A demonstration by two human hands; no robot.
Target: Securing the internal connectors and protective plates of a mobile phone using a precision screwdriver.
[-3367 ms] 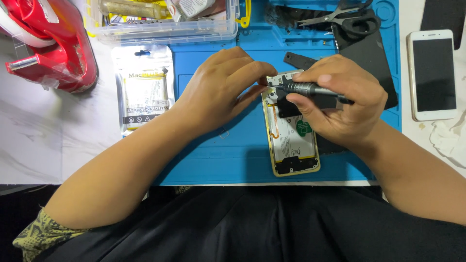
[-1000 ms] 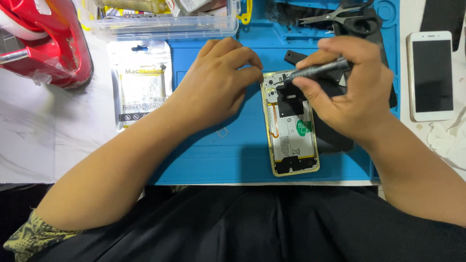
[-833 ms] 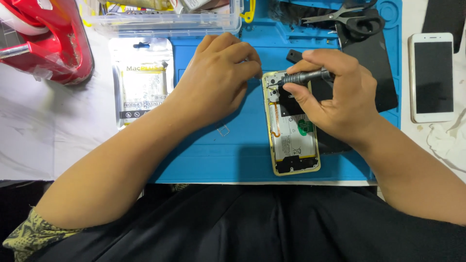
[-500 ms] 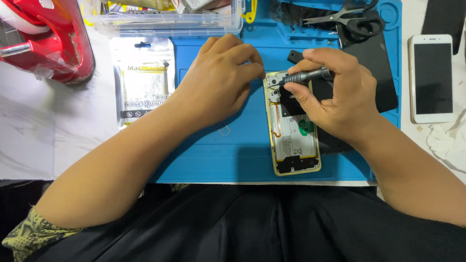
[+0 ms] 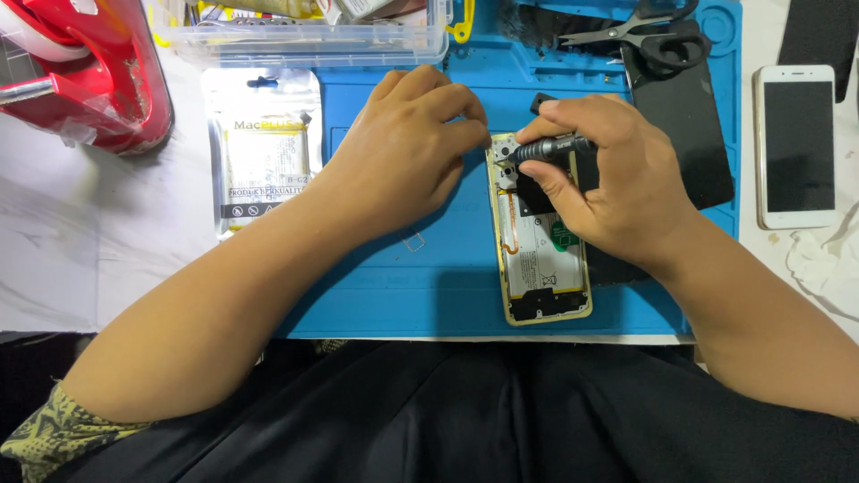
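An opened phone (image 5: 542, 268) with a gold frame lies face down on the blue work mat (image 5: 420, 286), its battery and boards showing. My left hand (image 5: 407, 152) rests on the mat, fingertips pressed against the phone's upper left edge. My right hand (image 5: 608, 174) grips a dark precision screwdriver (image 5: 548, 148), held nearly flat, its tip at the phone's upper left corner. Part of the phone's top is hidden under my right hand.
A sealed battery packet (image 5: 264, 156) lies left of the mat. A clear plastic box (image 5: 304, 40) and scissors (image 5: 640, 36) sit at the back. A white phone (image 5: 798, 148) lies at the right, a black panel (image 5: 684, 125) beside my right hand, a red object (image 5: 85, 80) far left.
My right hand tilted the screwdriver from a raised angle down to nearly flat and brought its tip to the phone's top corner. The left hand stayed in place.
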